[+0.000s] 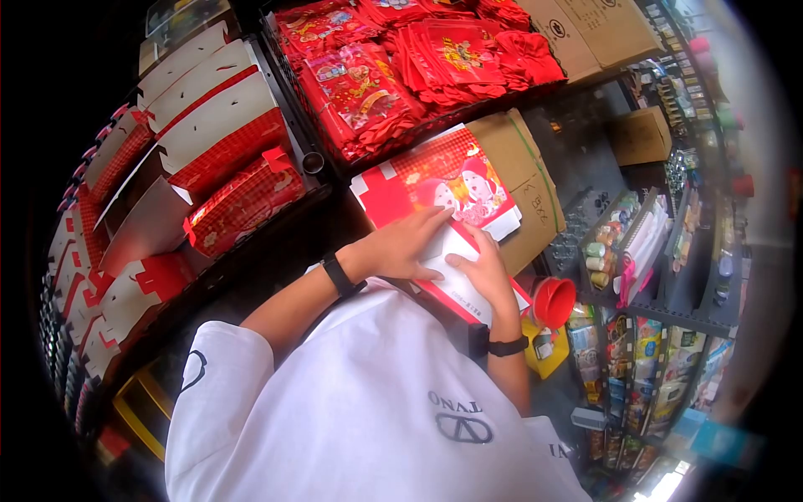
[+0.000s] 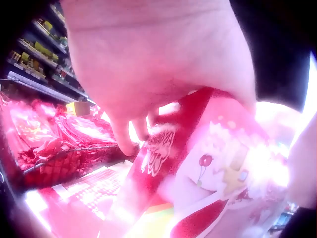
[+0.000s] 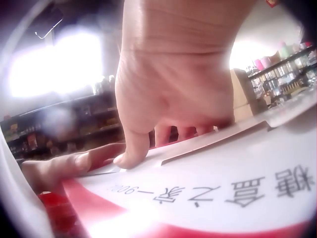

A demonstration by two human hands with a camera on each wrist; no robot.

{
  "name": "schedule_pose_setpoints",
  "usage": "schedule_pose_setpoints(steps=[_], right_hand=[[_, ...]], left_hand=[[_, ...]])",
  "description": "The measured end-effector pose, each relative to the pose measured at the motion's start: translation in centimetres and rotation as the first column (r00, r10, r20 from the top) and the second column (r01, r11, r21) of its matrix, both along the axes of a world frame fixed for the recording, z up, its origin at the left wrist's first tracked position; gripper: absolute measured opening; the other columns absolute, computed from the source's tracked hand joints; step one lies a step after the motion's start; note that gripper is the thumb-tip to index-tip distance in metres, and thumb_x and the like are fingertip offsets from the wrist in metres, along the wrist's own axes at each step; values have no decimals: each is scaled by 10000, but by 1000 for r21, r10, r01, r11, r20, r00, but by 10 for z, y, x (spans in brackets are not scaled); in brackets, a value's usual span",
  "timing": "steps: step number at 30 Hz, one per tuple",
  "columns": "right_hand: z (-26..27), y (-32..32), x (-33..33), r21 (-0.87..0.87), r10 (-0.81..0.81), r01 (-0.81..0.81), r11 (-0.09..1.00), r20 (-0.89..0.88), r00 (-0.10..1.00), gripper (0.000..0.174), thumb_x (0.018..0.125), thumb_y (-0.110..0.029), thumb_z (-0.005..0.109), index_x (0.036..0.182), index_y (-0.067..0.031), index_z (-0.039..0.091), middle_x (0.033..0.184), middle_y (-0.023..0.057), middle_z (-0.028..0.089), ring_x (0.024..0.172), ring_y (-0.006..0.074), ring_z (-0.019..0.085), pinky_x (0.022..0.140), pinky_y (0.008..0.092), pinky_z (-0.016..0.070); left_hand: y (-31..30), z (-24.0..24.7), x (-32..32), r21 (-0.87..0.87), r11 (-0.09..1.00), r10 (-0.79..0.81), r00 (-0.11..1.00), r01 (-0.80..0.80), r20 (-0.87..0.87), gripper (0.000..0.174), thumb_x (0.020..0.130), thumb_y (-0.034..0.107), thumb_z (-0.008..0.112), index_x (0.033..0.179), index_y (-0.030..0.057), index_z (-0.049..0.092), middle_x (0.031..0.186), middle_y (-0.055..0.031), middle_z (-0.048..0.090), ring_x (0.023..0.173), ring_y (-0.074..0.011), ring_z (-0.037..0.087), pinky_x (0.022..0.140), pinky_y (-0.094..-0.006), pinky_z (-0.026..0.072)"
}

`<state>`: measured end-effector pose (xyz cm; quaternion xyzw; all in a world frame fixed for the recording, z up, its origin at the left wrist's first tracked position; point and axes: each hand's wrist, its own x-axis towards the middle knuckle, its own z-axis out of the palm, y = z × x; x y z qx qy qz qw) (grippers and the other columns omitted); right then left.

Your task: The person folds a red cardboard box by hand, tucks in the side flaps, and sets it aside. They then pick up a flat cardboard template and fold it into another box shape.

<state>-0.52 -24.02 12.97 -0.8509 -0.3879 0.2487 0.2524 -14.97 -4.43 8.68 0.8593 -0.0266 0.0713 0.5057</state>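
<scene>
A red and white carton [image 1: 468, 299] is held between both hands close to the white shirt. My left hand [image 1: 400, 248] grips its left part; in the left wrist view that hand [image 2: 158, 59] has fingers reaching down by the red printed side [image 2: 161, 148]. My right hand [image 1: 489, 274] grips the other part. In the right wrist view the right hand [image 3: 173, 89] has its thumb on the white panel [image 3: 233, 186] by a slot, with fingers behind the edge. Flat printed red card [image 1: 401, 180] lies just beyond. The left thumb's underside is hidden.
Red packets fill a black basket [image 1: 330, 144] at the top. Folded red and white cartons [image 1: 242, 201] stand in rows on the left. Brown cardboard [image 1: 523, 188], a red cup [image 1: 554, 303] and shelves of small goods [image 1: 661, 314] are on the right.
</scene>
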Motion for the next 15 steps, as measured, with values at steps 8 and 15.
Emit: schedule_pose_setpoints(steps=[8, 15], right_hand=[[-7, -10, 15, 85, 33, -11, 996, -253, 967, 687, 936, -237, 763, 1526, -17, 489, 1536, 228, 521, 1452, 349, 465, 1184, 408, 372], [1, -4, 8, 38, -8, 17, 999, -221, 975, 635, 950, -215, 745, 1493, 18, 515, 1486, 238, 569, 1414, 329, 517, 1168, 393, 390]], left_hand=[[1, -3, 0, 15, 1000, 15, 1000, -15, -13, 1068, 809, 423, 839, 1603, 0, 264, 1550, -296, 393, 1413, -451, 452, 1177, -467, 410], [3, 6, 0, -25, 999, 18, 998, -19, -62, 1016, 812, 387, 823, 1594, 8, 295, 1561, -301, 395, 1424, -445, 448, 1189, -462, 391]])
